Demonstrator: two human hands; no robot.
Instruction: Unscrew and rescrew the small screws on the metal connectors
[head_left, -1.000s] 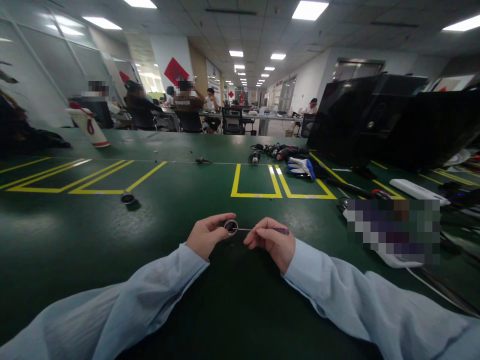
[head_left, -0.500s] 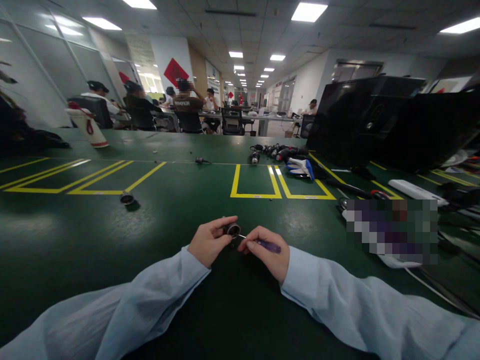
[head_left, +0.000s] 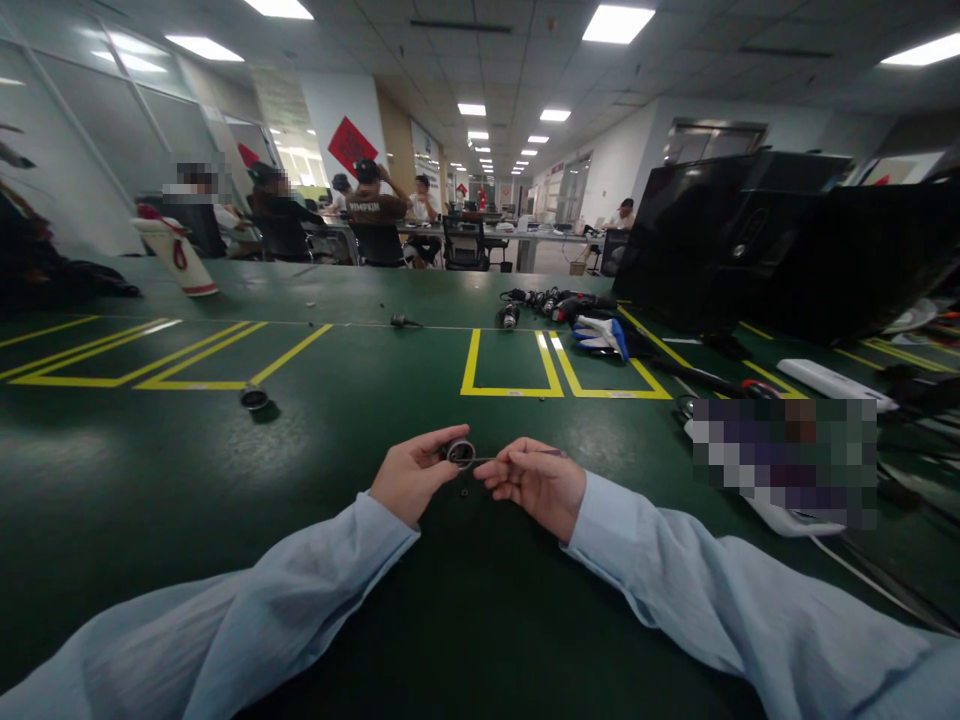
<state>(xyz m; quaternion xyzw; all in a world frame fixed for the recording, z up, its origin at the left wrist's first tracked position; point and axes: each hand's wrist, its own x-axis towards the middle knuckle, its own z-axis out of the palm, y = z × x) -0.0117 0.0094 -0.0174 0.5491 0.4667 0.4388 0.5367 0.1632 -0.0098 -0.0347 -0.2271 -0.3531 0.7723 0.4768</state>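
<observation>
Between the thumb and fingers of my left hand [head_left: 411,478] is a small round metal housing [head_left: 461,453], its open ring side turned toward me and to the right. My right hand [head_left: 538,482] grips a screwdriver [head_left: 484,459]; its thin shaft points left and its tip reaches the housing's opening. The purple handle is mostly hidden by my fingers. Just below the housing, a tiny dark part [head_left: 464,492] lies on the green table [head_left: 360,620]. Whether the screwdriver's tip touches anything inside cannot be seen.
A similar round metal part [head_left: 254,398] lies to the left, and a dark part with a stem [head_left: 405,321] farther back. Beyond my right hand are cables [head_left: 551,300], a blue-and-white glove [head_left: 600,337] and a power strip [head_left: 834,384]. A paper cup [head_left: 178,250] stands back left.
My right hand has rolled, hiding most of the screwdriver's handle, and the shaft now lies nearly level. The housing has shifted slightly up and left, with its opening turned more toward me.
</observation>
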